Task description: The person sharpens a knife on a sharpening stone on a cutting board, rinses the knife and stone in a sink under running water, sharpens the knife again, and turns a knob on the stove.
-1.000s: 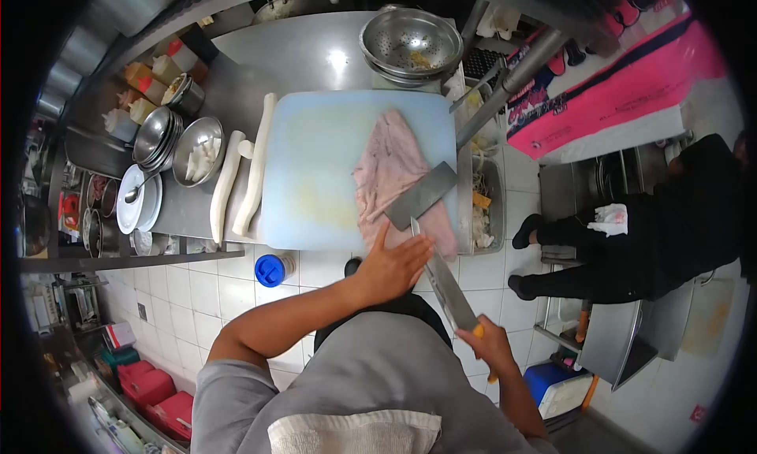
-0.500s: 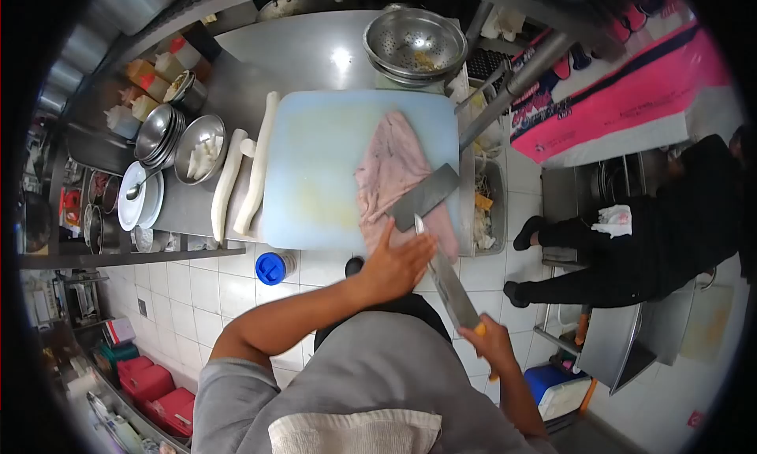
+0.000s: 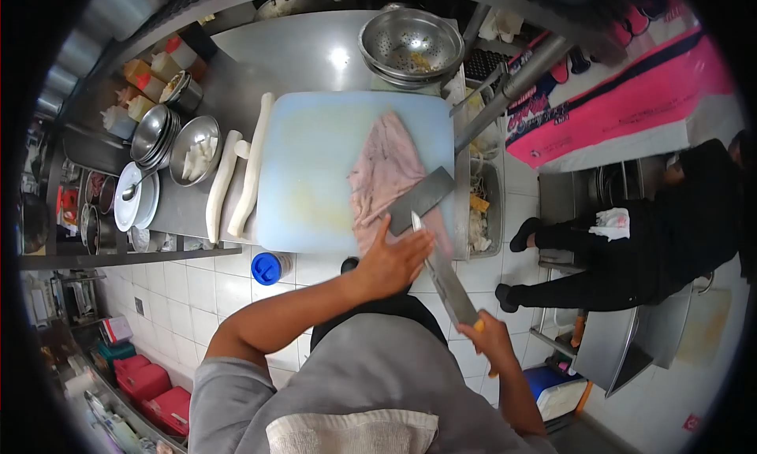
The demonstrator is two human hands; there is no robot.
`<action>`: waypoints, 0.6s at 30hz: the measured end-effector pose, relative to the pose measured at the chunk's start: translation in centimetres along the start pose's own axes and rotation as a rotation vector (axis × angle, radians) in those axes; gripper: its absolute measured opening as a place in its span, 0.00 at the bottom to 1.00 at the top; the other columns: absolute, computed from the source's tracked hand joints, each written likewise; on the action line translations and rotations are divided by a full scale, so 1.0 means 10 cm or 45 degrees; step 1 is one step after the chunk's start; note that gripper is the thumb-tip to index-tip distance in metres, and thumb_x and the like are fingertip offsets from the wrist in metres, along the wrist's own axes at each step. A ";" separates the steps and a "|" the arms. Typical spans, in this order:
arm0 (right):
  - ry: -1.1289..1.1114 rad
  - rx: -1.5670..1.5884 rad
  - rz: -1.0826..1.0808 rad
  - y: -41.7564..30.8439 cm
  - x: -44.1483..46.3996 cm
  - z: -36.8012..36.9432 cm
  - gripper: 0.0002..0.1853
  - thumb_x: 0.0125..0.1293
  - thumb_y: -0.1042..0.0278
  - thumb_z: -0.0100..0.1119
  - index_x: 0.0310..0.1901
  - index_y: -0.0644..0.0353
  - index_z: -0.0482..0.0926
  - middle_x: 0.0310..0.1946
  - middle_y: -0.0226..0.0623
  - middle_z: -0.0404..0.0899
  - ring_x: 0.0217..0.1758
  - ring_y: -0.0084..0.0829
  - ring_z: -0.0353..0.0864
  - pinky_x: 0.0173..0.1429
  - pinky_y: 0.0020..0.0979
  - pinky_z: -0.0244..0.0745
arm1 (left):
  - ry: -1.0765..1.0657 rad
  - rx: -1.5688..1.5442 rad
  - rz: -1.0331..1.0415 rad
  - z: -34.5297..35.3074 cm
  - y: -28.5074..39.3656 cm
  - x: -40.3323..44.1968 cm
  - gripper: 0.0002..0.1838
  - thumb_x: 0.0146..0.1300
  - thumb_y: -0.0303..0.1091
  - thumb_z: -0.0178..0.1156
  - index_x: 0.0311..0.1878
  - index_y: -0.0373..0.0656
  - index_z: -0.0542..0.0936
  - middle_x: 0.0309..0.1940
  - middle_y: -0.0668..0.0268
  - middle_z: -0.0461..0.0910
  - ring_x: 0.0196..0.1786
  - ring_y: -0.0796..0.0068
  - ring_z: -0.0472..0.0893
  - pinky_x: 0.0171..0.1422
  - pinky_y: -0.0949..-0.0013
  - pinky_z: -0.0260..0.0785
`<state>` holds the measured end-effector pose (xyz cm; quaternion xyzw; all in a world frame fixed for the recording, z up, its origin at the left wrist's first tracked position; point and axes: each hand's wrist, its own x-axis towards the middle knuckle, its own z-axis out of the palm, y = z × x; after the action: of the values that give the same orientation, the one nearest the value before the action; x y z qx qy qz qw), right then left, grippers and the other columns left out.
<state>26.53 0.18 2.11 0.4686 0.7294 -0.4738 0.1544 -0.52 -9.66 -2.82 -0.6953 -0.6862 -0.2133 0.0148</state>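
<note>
Knife in right hand, left hand by its blade

Right: fingers closed round the yellow handle, blade slanting up and away toward the board. Left: thumb spread, fingers straight and close together, at the blade's upper part; underside hidden, so cannot tell whether they press on it. Knife tip overlaps the near edge of the cleaver in view; contact unclear. Cleaver lies aslant on a rumpled pinkish cloth, right side of board, cloth reaching the near edge. Left of board: two long white stalks, then a bowl of white pieces. Colander beyond the far edge. Blue-lidded tub below. Co-worker in black at right.
</note>
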 end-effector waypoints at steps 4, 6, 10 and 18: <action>0.177 -0.277 -0.171 -0.18 0.90 -0.11 0.29 0.57 0.43 0.66 0.43 0.64 0.74 0.16 0.42 0.76 0.15 0.33 0.77 0.20 0.34 0.71 | -0.081 0.030 -0.215 0.18 -0.76 0.43 0.22 0.65 0.40 0.53 0.62 0.50 0.74 0.64 0.68 0.71 0.67 0.76 0.69 0.71 0.32 0.41; 0.196 -0.025 -0.324 -0.83 1.38 -0.34 0.27 0.58 0.43 0.65 0.39 0.64 0.72 0.18 0.43 0.76 0.14 0.33 0.74 0.21 0.36 0.69 | -0.061 0.098 -0.242 0.10 -1.32 0.91 0.24 0.66 0.40 0.51 0.65 0.48 0.70 0.66 0.65 0.69 0.68 0.71 0.67 0.72 0.33 0.40; 0.205 -0.036 -0.391 -0.88 1.53 -0.32 0.26 0.58 0.43 0.64 0.39 0.63 0.73 0.17 0.42 0.75 0.14 0.32 0.74 0.21 0.35 0.69 | -0.083 0.036 -0.232 0.03 -1.44 1.01 0.23 0.67 0.40 0.48 0.65 0.47 0.68 0.65 0.62 0.70 0.67 0.67 0.68 0.72 0.34 0.39; 0.149 -0.208 -0.213 0.04 0.64 0.03 0.32 0.55 0.36 0.64 0.40 0.63 0.75 0.23 0.48 0.81 0.25 0.50 0.81 0.31 0.42 0.76 | 0.017 0.116 -0.100 0.09 -0.47 0.25 0.22 0.62 0.38 0.55 0.60 0.47 0.75 0.60 0.69 0.75 0.64 0.78 0.73 0.70 0.31 0.42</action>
<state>23.56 3.44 -2.55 0.4189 0.8099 -0.3959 0.1091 -4.88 -6.77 -4.12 -0.6651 -0.7217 -0.1869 0.0427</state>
